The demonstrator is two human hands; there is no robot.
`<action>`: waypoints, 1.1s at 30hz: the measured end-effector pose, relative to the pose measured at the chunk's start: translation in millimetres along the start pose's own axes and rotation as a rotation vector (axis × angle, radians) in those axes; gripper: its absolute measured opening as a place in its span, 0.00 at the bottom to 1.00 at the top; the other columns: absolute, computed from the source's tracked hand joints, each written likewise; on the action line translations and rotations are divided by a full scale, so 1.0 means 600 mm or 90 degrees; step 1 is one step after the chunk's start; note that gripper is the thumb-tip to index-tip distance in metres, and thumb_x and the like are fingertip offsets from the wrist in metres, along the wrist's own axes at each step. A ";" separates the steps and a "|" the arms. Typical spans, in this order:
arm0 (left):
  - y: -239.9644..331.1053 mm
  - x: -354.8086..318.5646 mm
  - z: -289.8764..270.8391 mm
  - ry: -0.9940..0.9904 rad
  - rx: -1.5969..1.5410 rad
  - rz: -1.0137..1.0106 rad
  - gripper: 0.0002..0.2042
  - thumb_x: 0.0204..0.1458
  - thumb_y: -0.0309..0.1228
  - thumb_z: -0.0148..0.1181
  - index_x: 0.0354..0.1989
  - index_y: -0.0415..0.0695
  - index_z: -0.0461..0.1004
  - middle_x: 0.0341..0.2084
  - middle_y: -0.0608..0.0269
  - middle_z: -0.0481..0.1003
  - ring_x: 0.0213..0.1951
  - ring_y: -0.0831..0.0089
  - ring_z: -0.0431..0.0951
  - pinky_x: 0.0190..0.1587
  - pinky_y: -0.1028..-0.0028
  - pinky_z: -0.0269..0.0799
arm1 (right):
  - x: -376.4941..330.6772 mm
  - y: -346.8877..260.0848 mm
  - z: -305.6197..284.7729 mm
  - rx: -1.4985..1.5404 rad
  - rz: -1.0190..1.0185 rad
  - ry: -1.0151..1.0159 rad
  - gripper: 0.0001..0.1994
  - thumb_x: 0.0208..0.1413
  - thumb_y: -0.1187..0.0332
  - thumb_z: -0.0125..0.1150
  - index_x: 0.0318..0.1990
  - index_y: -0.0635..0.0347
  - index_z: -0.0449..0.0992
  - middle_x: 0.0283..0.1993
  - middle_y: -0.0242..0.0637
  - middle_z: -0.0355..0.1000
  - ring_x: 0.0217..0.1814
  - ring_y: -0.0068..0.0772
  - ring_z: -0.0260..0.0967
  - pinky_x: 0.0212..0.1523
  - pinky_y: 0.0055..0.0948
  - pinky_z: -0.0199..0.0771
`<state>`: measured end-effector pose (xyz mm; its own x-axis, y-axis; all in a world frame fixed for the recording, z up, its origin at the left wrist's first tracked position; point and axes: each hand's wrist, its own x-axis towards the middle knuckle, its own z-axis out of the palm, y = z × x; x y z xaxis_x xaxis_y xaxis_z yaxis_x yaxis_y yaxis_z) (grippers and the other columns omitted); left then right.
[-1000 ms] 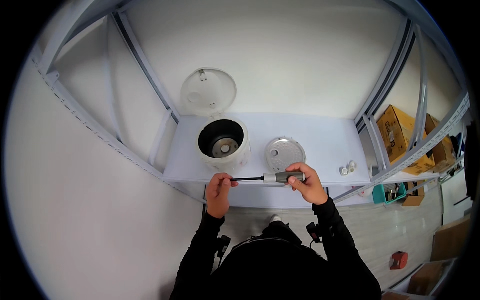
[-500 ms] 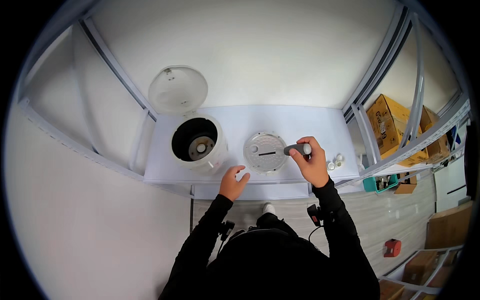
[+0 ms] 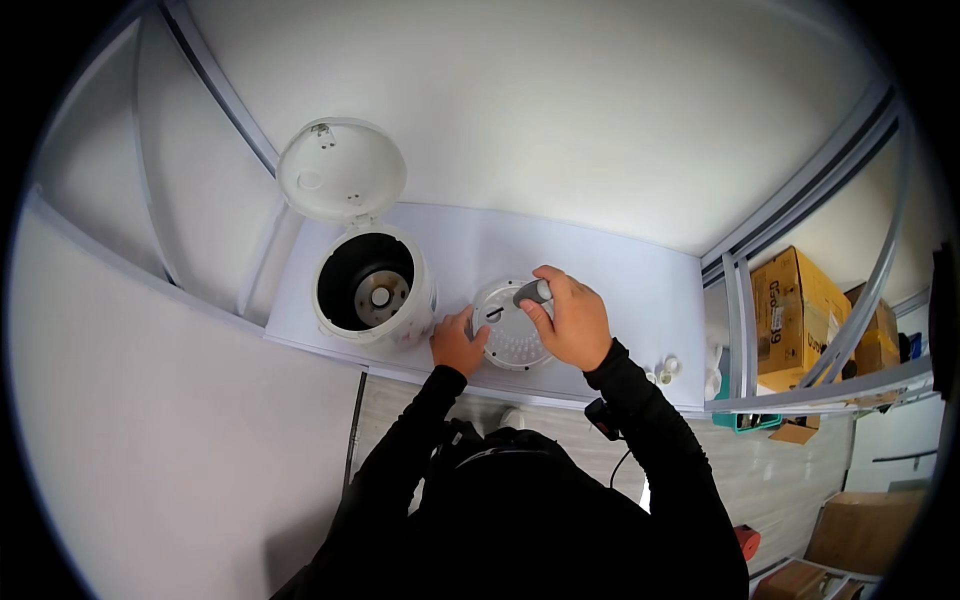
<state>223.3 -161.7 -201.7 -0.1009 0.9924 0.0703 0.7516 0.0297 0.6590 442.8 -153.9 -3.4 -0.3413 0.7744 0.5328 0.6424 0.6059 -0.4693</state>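
On the white shelf top lies a round pale plate [image 3: 520, 345] with small holes and screws around its rim. My right hand [image 3: 572, 322] is closed around the grey handle of a screwdriver [image 3: 532, 292]; its dark shaft slants left over the plate's upper left part. Whether the tip touches a screw I cannot tell. My left hand [image 3: 460, 342] grips the plate's left rim with thumb and fingers. To the left stands a white rice cooker [image 3: 405, 322], its lid [image 3: 345, 168] raised and the heating plate [image 3: 381, 297] showing inside its dark cavity.
Several small white round parts [image 3: 665, 370] sit at the shelf's right end. Metal frame posts and a white back panel enclose the shelf. Yellow cardboard boxes [image 3: 795, 310] and a teal bin [image 3: 748, 422] stand beyond the right post.
My left hand has come to the plate's left rim. My right hand has moved left and tilted, carrying the screwdriver tip to the plate's upper left. The whole view has turned slightly.
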 end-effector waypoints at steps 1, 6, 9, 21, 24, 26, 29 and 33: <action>-0.004 0.005 0.001 -0.019 0.007 -0.014 0.29 0.52 0.47 0.69 0.63 0.53 0.76 0.47 0.59 0.77 0.50 0.55 0.77 0.52 0.55 0.71 | 0.009 0.002 0.004 0.000 -0.012 -0.003 0.20 0.61 0.63 0.67 0.55 0.64 0.70 0.43 0.46 0.78 0.41 0.54 0.78 0.40 0.45 0.77; -0.004 0.015 -0.014 -0.064 0.010 -0.027 0.30 0.49 0.47 0.72 0.62 0.55 0.78 0.43 0.60 0.76 0.47 0.59 0.78 0.51 0.58 0.73 | 0.042 0.007 0.024 -0.018 -0.038 -0.019 0.19 0.61 0.64 0.66 0.55 0.63 0.70 0.45 0.44 0.77 0.41 0.51 0.77 0.39 0.44 0.77; 0.000 0.014 -0.018 -0.073 0.011 -0.038 0.30 0.47 0.48 0.73 0.61 0.55 0.79 0.42 0.60 0.75 0.46 0.61 0.79 0.49 0.60 0.75 | 0.048 0.005 0.038 -0.029 -0.022 -0.045 0.19 0.61 0.64 0.66 0.55 0.62 0.71 0.43 0.43 0.76 0.40 0.50 0.77 0.38 0.43 0.76; 0.000 0.014 -0.023 -0.064 0.005 -0.019 0.28 0.49 0.49 0.72 0.60 0.57 0.79 0.42 0.63 0.76 0.44 0.60 0.80 0.46 0.60 0.75 | 0.064 0.003 0.074 -0.046 0.003 -0.090 0.18 0.61 0.63 0.67 0.54 0.62 0.72 0.44 0.46 0.79 0.38 0.52 0.78 0.37 0.43 0.77; 0.002 0.014 -0.024 -0.067 0.015 -0.016 0.28 0.49 0.49 0.71 0.60 0.57 0.79 0.43 0.63 0.76 0.45 0.60 0.79 0.47 0.59 0.75 | 0.067 0.002 0.080 -0.055 -0.007 -0.077 0.18 0.61 0.63 0.68 0.54 0.61 0.72 0.43 0.45 0.79 0.38 0.52 0.78 0.37 0.43 0.77; 0.003 0.014 -0.027 -0.071 0.014 -0.016 0.29 0.49 0.49 0.71 0.61 0.57 0.79 0.43 0.63 0.75 0.46 0.60 0.79 0.47 0.59 0.75 | 0.068 0.002 0.082 -0.067 -0.006 -0.083 0.19 0.61 0.63 0.68 0.54 0.61 0.72 0.42 0.45 0.79 0.38 0.52 0.78 0.37 0.43 0.77; 0.000 0.014 -0.027 -0.069 0.005 -0.015 0.30 0.48 0.50 0.72 0.61 0.56 0.79 0.43 0.62 0.75 0.45 0.61 0.79 0.48 0.60 0.76 | 0.071 0.000 0.086 -0.070 -0.006 -0.088 0.19 0.60 0.63 0.68 0.54 0.61 0.72 0.42 0.44 0.79 0.38 0.51 0.78 0.37 0.43 0.77; 0.001 0.012 -0.030 -0.068 -0.004 -0.011 0.29 0.50 0.49 0.71 0.61 0.56 0.78 0.43 0.63 0.75 0.46 0.61 0.79 0.48 0.59 0.75 | 0.077 -0.007 0.086 -0.074 -0.005 -0.094 0.18 0.60 0.63 0.68 0.53 0.61 0.73 0.41 0.44 0.79 0.38 0.51 0.78 0.37 0.43 0.77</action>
<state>211.2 -156.4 -187.0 -0.0441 0.9988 -0.0213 0.7459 0.0471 0.6643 388.9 -111.5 -12.8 -0.4379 0.7931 0.4234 0.7112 0.5936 -0.3766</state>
